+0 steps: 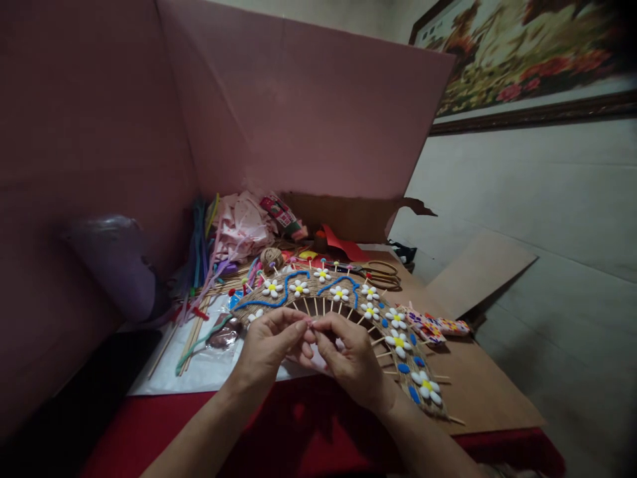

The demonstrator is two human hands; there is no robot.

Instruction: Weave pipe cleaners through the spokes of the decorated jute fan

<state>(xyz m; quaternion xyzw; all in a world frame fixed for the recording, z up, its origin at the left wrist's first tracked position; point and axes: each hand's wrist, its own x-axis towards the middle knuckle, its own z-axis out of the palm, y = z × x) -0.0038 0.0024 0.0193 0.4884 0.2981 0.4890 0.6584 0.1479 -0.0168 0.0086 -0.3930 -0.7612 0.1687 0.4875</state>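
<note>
My left hand (276, 342) and my right hand (351, 352) meet fingertip to fingertip at the centre, in front of a curved craft piece. Between the pinched fingers is something small and pinkish, too small to name. Beyond and around the hands arches the twine-wrapped piece (308, 299), with thin sticks poking out along both edges. White flowers with yellow centres (399, 342), blue wavy strips (286, 292) and blue ovals (403, 368) decorate it. Part of its left end is hidden behind my left hand.
Scissors (381, 271) with gold handles lie behind the arch. A twine ball (271, 257), pink crumpled material (243, 222) and pipe cleaners (199, 245) are at the back left. Patterned wrapped pieces (428, 326) rest on brown cardboard (490, 388). Pink panels (298, 106) stand behind.
</note>
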